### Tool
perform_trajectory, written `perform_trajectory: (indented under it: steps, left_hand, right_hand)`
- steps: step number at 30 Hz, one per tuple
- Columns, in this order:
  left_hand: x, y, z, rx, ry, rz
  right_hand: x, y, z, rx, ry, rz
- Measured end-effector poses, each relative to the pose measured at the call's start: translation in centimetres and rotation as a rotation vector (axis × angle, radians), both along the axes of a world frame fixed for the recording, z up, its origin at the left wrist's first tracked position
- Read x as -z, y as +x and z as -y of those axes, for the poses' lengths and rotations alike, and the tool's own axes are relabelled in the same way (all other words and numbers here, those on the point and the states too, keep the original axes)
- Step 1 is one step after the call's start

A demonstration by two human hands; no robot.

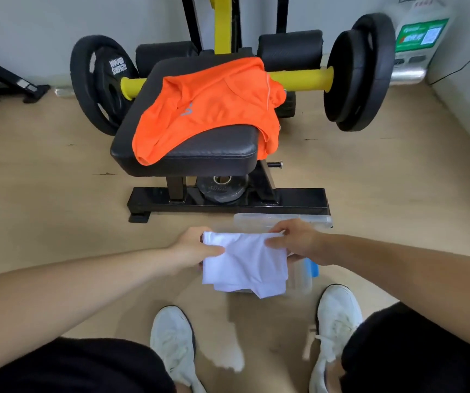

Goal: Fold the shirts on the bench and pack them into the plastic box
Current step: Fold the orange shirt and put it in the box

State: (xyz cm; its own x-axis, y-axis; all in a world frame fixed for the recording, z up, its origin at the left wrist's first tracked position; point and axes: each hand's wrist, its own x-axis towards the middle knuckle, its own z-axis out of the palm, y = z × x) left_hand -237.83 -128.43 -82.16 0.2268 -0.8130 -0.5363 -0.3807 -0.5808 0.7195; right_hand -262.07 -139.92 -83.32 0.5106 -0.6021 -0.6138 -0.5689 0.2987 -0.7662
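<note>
A folded white shirt hangs between my two hands, low over the floor. My left hand pinches its upper left corner with the thumb on top. My right hand grips its upper right edge. Beneath and behind the shirt stands the clear plastic box with a blue clip, mostly hidden by the cloth; its far rim shows by the bench foot. An orange shirt lies crumpled on the black padded bench, draped over its left and right sides.
The bench's black base bar lies on the floor just beyond the box. Black weight plates on a yellow bar flank the bench. My white shoes stand below the box. A wall runs along the right.
</note>
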Motion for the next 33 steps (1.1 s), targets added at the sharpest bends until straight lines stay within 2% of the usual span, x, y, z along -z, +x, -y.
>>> perform_trajectory:
  steps: [5,8,10,12,16,21,26,31,33]
  left_hand:
    - [4.4,0.6,3.0,-0.022,0.037,0.207]
    - [6.6,2.3,2.1,0.213,0.199,0.527]
    - [6.8,3.3,1.4,0.401,0.302,0.580]
    - [5.3,3.1,1.3,0.569,0.331,0.571]
    - [-0.2,0.4,2.1,0.640,0.127,0.552]
    - [-8.2,-2.3,1.6,0.536,-0.134,0.482]
    - [-14.7,-3.6,0.1,0.436,-0.324,0.413]
    - [-19.1,-3.3,-0.1,0.360,-0.521,0.474]
    - [-20.6,-2.4,1.0,0.290,-0.596,0.553]
  right_hand:
    - [3.4,2.2,1.0,0.142,-0.017,-0.089]
    - [5.5,1.4,0.6,-0.071,-0.046,-0.384]
    - [5.9,0.8,0.5,-0.198,-0.074,-0.481]
    - [5.5,0.9,1.2,-0.250,-0.131,-0.456]
    - [1.8,1.9,2.9,-0.306,-0.239,-0.338]
    - [-4.8,1.6,3.8,-0.326,-0.329,-0.207]
    - [-11.7,0.6,4.1,-0.352,-0.514,-0.133]
    - [-17.7,0.4,4.5,-0.333,-0.774,-0.074]
    - [-19.3,1.0,4.8,-0.266,-0.859,-0.004]
